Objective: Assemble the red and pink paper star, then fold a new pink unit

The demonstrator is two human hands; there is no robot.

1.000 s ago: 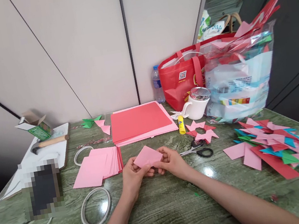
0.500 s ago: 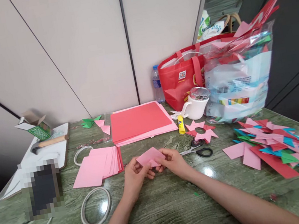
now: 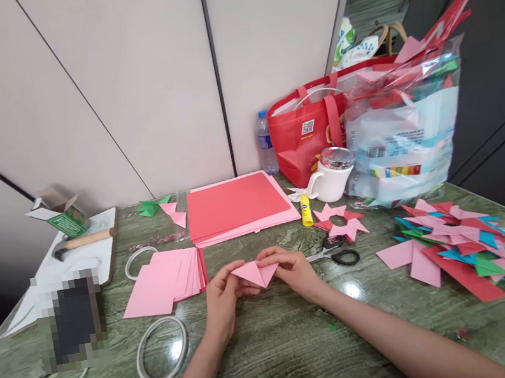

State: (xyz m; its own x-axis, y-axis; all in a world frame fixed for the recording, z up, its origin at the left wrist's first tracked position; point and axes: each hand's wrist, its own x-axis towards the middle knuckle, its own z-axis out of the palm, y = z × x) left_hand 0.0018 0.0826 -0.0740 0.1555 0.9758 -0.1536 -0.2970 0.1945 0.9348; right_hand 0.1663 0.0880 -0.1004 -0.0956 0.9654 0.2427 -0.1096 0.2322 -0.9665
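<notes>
A small pink paper square (image 3: pixel 255 273) is folded into a downward-pointing triangle just above the green table (image 3: pixel 282 364). My left hand (image 3: pixel 223 298) pinches its left corner, fingers closed on it. My right hand (image 3: pixel 291 269) grips the right corner from above. A stack of pink paper squares (image 3: pixel 164 281) lies just left of my left hand. Black-handled scissors (image 3: pixel 338 255) lie right of my right hand.
Large red and pink sheets (image 3: pixel 236 206) lie behind my hands. A glue stick (image 3: pixel 306 211), a pink paper star (image 3: pixel 341 222) and a white mug (image 3: pixel 332 177) stand further right. Folded coloured pieces (image 3: pixel 460 244) pile at the right. Tape rolls (image 3: pixel 160 349) and a hammer (image 3: pixel 82 241) are left.
The pink square was open and tilted up between my hands; it has been folded over into a triangle and lowered slightly. Both hands stay on it.
</notes>
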